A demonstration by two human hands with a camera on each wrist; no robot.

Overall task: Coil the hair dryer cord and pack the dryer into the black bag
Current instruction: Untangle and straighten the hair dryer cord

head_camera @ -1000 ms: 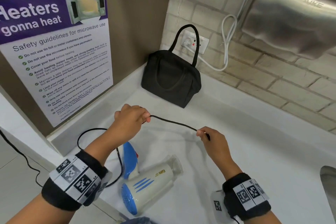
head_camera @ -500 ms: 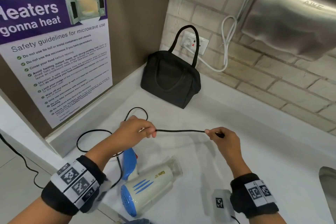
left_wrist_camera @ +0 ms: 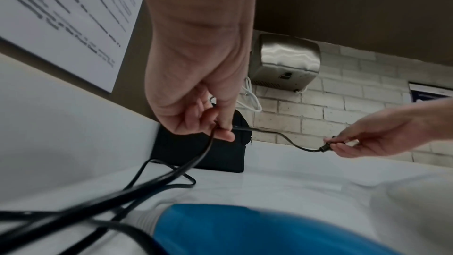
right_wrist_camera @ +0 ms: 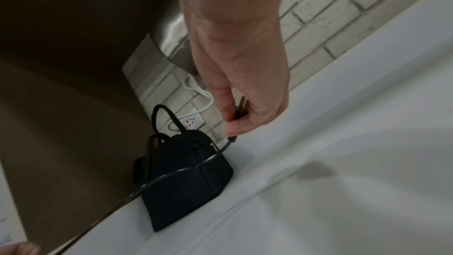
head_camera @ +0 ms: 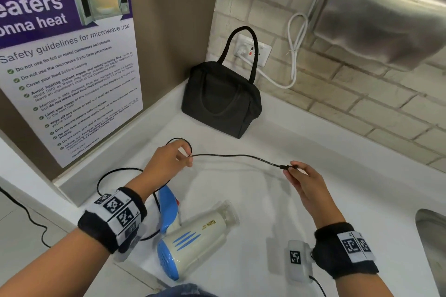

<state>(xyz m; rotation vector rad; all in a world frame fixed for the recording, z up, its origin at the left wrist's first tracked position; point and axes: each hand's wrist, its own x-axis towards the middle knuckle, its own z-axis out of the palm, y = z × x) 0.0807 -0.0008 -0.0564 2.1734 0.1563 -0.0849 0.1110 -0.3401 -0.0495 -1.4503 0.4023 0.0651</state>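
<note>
left hand (head_camera: pixel 169 164): we've got thumb and fingers curled on the cord (head_camera: pixel 236 157), pinching it, with a small loop poking out just past the fingertips

right hand (head_camera: pixel 306 183): thumb and forefinger pinched on the plug (head_camera: pixel 286 167) end, other fingers loosely curled; prongs stick out behind the thumb in the right wrist view

cord axis: runs sideways from one pinch to the other, sagging a bit, up off the counter (head_camera: pixel 313 142)

slack: trails from our left fingers back toward the wrist and down to the hair dryer (head_camera: pixel 193 239), lying on its side below both hands

black bag (head_camera: pixel 222 101): upright in the corner, well beyond both sets of fingertips, looks zipped

next, we reckon: plug end swings over to the left fingers for another loop
</note>
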